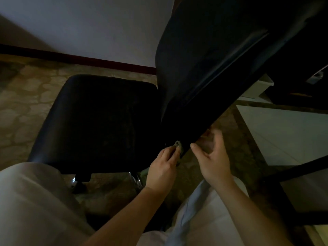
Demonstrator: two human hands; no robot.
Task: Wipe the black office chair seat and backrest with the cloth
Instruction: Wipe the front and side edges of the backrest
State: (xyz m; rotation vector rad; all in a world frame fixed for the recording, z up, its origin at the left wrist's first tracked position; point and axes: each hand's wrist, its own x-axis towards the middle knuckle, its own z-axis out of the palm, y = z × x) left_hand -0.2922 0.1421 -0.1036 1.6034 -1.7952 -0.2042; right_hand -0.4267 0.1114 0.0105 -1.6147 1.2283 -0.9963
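The black office chair stands in front of me, its seat point(99, 121) to the left and its backrest point(204, 68) rising to the upper right. My left hand point(164, 167) grips a small greyish cloth point(178, 145) and presses it against the lower edge of the backrest, near where it meets the seat. My right hand point(213, 158) holds the backrest's bottom edge from the right, thumb on the near side and fingers curled behind it. Most of the cloth is hidden under my left fingers.
A patterned beige carpet point(23, 107) covers the floor around the chair. The chair's chrome base point(134, 178) shows under the seat. A pale wall with a dark skirting board point(88, 59) runs behind. Dark furniture point(301, 77) stands at the right, and a dark bar point(292, 171) crosses the lower right.
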